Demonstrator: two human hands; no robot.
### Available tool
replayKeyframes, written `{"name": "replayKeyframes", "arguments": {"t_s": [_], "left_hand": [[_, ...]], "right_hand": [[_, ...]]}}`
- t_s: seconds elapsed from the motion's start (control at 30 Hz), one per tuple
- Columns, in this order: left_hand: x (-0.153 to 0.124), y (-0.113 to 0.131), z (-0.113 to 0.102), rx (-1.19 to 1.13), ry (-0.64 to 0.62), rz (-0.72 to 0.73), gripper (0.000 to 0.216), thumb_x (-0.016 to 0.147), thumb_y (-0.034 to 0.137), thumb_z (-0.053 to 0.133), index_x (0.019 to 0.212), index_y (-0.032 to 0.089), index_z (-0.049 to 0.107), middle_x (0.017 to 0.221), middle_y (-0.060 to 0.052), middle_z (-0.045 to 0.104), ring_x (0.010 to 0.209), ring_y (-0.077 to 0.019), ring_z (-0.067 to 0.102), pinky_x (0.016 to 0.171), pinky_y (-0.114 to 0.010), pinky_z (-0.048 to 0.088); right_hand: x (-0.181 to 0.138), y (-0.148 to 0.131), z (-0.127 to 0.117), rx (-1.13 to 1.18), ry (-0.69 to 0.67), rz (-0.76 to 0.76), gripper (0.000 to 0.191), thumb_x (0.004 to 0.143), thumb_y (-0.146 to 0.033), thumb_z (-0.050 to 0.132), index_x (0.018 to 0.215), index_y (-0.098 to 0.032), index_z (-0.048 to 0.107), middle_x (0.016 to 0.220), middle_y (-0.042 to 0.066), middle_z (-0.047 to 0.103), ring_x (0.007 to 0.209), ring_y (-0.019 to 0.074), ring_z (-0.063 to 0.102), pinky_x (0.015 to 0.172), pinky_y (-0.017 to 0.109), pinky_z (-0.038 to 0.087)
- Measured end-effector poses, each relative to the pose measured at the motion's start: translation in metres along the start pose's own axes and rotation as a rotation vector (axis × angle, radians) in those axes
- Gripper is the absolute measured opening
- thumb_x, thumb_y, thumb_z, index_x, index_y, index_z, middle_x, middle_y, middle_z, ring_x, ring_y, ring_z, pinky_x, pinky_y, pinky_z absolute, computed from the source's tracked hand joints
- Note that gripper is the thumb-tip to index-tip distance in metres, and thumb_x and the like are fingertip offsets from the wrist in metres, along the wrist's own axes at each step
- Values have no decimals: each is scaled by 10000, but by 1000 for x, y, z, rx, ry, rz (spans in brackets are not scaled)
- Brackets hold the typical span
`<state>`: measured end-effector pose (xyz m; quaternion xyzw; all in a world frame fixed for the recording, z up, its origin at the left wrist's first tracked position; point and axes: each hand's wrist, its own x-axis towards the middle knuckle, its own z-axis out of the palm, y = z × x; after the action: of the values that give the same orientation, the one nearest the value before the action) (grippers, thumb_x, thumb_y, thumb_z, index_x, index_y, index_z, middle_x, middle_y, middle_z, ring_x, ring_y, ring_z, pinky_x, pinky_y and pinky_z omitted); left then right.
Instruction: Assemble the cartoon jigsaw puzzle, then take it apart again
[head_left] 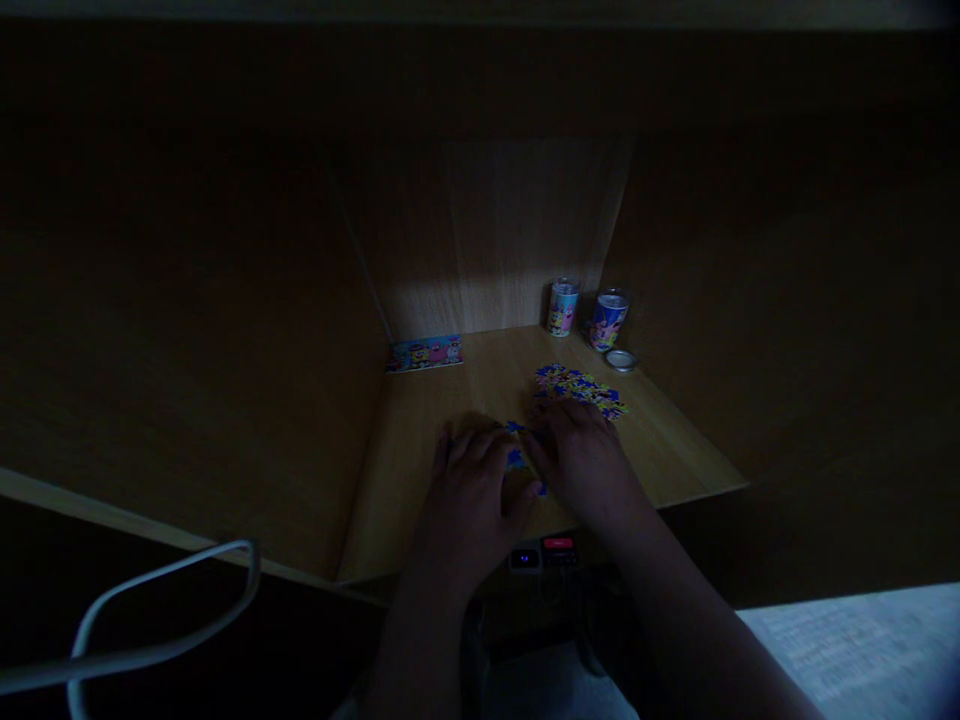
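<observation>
In the dim light, my left hand (472, 485) rests on the wooden board with fingers curved and thumb apart, steadying some jigsaw pieces (515, 460). These blue pieces show in the gap between its thumb and fingers. Opposite it, my right hand (589, 455) is closed, thumb and fingertips pinching at a small blue jigsaw piece (514, 427), partly hidden by the fingers. Just beyond the right hand spreads a loose pile of blue, yellow and pink jigsaw pieces (576, 385), its near edge covered by the knuckles.
A cartoon picture card (425, 353) lies at the back left. Two printed cans (563, 308) (608, 320) stand at the back right, near a round metal lid (621, 360). Wooden walls enclose three sides. A white cable (161, 570) loops at lower left; small devices (541, 553) sit below the front edge.
</observation>
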<state>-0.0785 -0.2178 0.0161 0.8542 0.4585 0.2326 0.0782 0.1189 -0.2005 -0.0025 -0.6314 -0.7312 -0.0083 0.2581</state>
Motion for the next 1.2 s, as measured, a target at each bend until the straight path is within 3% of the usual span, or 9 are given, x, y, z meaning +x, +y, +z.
{"name": "replayKeyframes", "arguments": {"t_s": [0.23, 0.63, 0.87, 1.2], "left_hand": [[-1, -2, 2, 6, 19, 3, 468, 1043, 388, 759, 1468, 254, 619, 1588, -111, 669, 1535, -344, 564, 1403, -685, 236], [0, -1, 0, -23, 22, 8, 396, 1034, 356, 775, 1406, 277, 664, 1515, -77, 716, 1497, -326, 593, 1411, -680, 228], [0, -3, 1, -22, -13, 14, 458, 1045, 351, 753, 1479, 271, 627, 1554, -78, 700, 1495, -327, 600, 1404, -686, 243], [1, -1, -4, -54, -14, 30, 386, 1036, 318, 759, 1409, 305, 660, 1498, -58, 722, 1465, -319, 614, 1388, -664, 289]], "right_hand": [[1, 3, 2, 3, -55, -14, 258, 1095, -386, 627, 1236, -201, 738, 1386, 181, 748, 1245, 359, 665, 1106, 512, 492], [1, 9, 7, 57, -78, -97, 201, 1106, -379, 636, 1103, -210, 744, 1361, 160, 746, 1321, 343, 634, 1184, 530, 431], [0, 6, 9, -9, -35, -102, 292, 1102, -354, 616, 1316, -193, 729, 1464, 169, 721, 1364, 383, 613, 1222, 587, 404], [0, -1, 3, -16, -53, -117, 275, 1086, -278, 652, 1323, -161, 728, 1482, 188, 715, 1404, 369, 615, 1242, 550, 423]]}}
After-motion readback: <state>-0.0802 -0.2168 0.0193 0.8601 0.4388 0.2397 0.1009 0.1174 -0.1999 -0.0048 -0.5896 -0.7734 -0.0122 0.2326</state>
